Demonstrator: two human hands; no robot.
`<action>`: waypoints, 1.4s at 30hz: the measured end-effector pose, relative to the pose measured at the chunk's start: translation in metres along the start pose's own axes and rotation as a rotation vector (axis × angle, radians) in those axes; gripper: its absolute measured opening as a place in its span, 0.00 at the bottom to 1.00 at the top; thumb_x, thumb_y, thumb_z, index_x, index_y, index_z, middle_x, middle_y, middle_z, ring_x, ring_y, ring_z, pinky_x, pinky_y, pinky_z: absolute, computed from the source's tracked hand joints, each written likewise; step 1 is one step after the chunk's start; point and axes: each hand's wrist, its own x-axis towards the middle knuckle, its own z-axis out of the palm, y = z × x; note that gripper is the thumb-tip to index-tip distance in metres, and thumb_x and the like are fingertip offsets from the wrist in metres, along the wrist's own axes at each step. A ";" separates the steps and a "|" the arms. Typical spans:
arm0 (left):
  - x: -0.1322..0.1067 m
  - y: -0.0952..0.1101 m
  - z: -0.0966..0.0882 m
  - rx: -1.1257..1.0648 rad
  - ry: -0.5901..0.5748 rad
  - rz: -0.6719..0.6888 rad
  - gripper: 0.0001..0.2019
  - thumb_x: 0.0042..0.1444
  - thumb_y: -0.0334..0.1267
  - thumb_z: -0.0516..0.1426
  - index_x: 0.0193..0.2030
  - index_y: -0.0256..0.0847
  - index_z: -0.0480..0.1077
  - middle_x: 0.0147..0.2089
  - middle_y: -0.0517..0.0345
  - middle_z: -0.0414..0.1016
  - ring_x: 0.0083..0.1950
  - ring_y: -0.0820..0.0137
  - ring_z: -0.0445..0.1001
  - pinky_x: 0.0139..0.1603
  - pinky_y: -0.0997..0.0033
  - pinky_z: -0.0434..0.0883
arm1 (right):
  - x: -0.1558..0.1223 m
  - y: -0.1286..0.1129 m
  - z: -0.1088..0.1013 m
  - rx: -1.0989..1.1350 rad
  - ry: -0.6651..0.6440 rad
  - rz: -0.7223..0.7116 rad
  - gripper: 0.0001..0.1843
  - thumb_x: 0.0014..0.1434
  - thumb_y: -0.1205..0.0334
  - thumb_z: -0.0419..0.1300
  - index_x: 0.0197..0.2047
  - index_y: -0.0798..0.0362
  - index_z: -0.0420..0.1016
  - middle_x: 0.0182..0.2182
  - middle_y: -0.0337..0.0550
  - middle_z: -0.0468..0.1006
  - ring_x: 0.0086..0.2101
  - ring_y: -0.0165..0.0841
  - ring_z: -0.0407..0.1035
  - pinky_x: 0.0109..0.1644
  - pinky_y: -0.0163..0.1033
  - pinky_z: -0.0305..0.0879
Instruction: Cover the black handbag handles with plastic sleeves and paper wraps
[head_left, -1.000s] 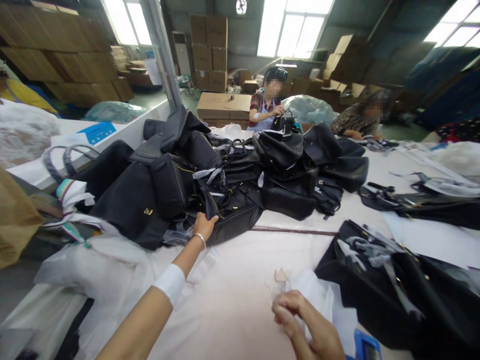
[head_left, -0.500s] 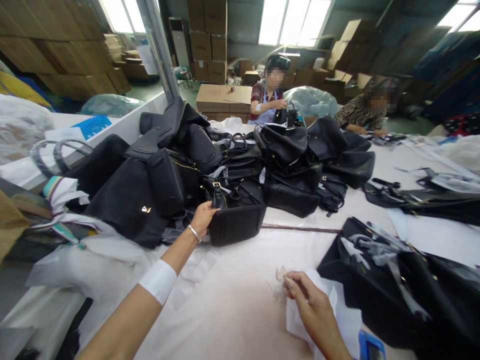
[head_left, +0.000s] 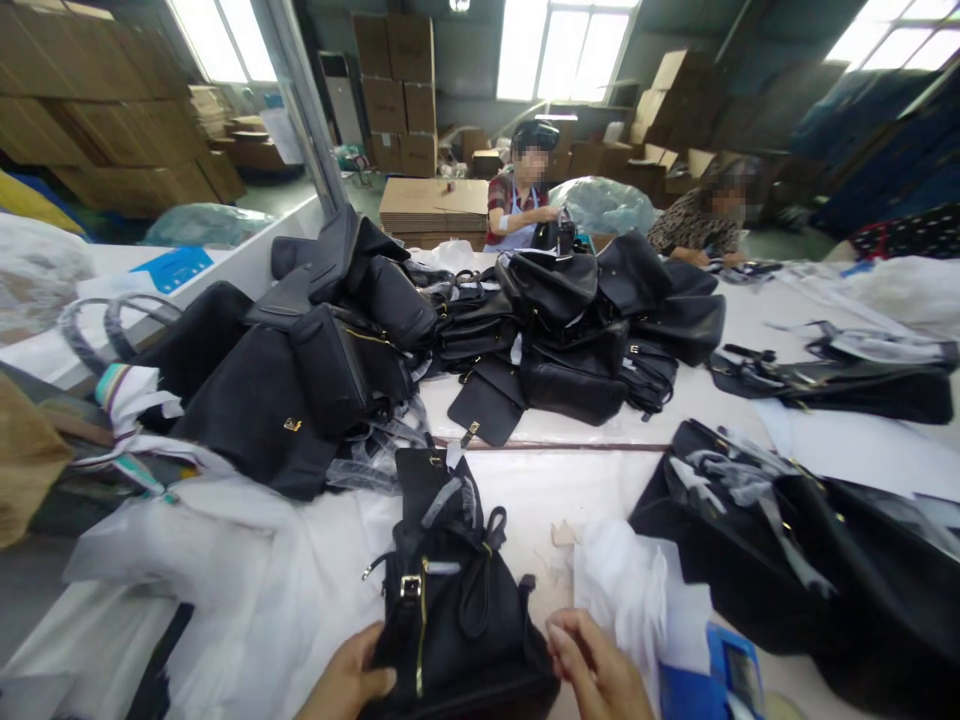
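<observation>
A black bag (head_left: 457, 600) with gold zips, a gold buckle and a looped cord lies at the front of the table, its flap pointing away from me. My left hand (head_left: 352, 675) grips its lower left edge, thumb on top. Beside its lower right edge is my right hand (head_left: 592, 660), fingers curled and pinched; whether they hold the bag's edge or something small cannot be made out. A stack of thin white sheets (head_left: 622, 575) lies just beyond the right hand.
Black bags (head_left: 570, 375) are heaped across the far side of the table. More black bags (head_left: 847, 570) lie at the right, near a blue device (head_left: 735, 665). White wrapping (head_left: 225, 570) covers the left front. Two people (head_left: 517, 195) work behind the heap.
My left hand has pulled a black bag out of the heap and toward me, turning it round. My right hand has moved down and left, to the bag's side.
</observation>
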 end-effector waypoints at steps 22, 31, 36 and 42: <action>0.114 0.016 0.059 1.612 0.029 0.561 0.18 0.57 0.23 0.47 0.49 0.38 0.71 0.51 0.46 0.73 0.62 0.55 0.60 0.56 0.51 0.63 | 0.064 -0.006 0.102 -0.598 -0.106 0.160 0.18 0.54 0.68 0.54 0.49 0.56 0.68 0.40 0.54 0.80 0.41 0.44 0.76 0.43 0.43 0.67; 0.122 0.044 0.059 1.344 0.128 0.571 0.10 0.62 0.32 0.48 0.40 0.41 0.70 0.42 0.51 0.73 0.48 0.60 0.67 0.49 0.59 0.64 | 0.082 0.008 0.047 -0.168 0.000 -0.067 0.10 0.65 0.60 0.45 0.42 0.49 0.66 0.34 0.43 0.80 0.35 0.36 0.75 0.38 0.35 0.68; 0.139 0.035 0.063 1.232 0.237 0.577 0.11 0.64 0.36 0.46 0.42 0.41 0.68 0.42 0.49 0.72 0.46 0.59 0.69 0.48 0.59 0.65 | 0.101 0.008 0.038 -0.165 0.090 -0.201 0.13 0.65 0.58 0.45 0.49 0.47 0.65 0.41 0.45 0.79 0.40 0.37 0.76 0.41 0.35 0.68; 0.159 0.027 0.064 1.279 0.300 0.493 0.08 0.62 0.36 0.49 0.40 0.42 0.70 0.41 0.51 0.74 0.46 0.57 0.69 0.48 0.57 0.62 | 0.124 0.007 0.023 -0.169 -0.079 -0.150 0.13 0.65 0.61 0.44 0.48 0.48 0.67 0.41 0.44 0.78 0.39 0.35 0.75 0.40 0.33 0.67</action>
